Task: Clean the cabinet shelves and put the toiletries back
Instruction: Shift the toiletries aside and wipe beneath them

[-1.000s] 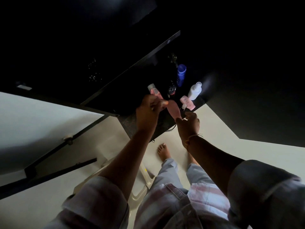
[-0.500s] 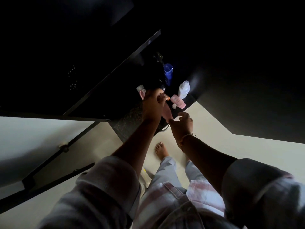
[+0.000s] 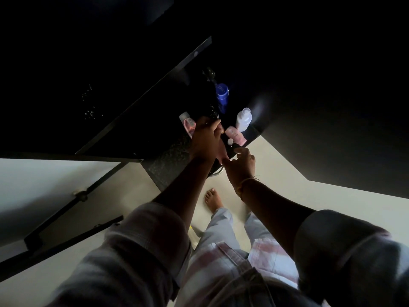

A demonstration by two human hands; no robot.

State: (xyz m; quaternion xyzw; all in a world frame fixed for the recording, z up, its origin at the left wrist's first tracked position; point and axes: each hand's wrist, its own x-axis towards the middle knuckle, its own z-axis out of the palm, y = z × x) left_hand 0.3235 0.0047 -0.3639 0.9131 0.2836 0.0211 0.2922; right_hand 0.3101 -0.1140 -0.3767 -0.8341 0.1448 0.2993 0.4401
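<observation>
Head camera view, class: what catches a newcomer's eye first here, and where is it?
The blue bottle glows brightest, standing far back on the dark shelf, with a white bottle just right of it. Nearer, at the shelf's front edge, the left hand grips a pink tube, the right hand close beside it.

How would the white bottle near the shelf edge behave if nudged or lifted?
The white bottle looks like pale plastic, so probably light and not fragile. It appears upright with a narrow neck, so a sideways nudge might tip it. Being round, it would likely roll, and the shelf edge is close.
</observation>
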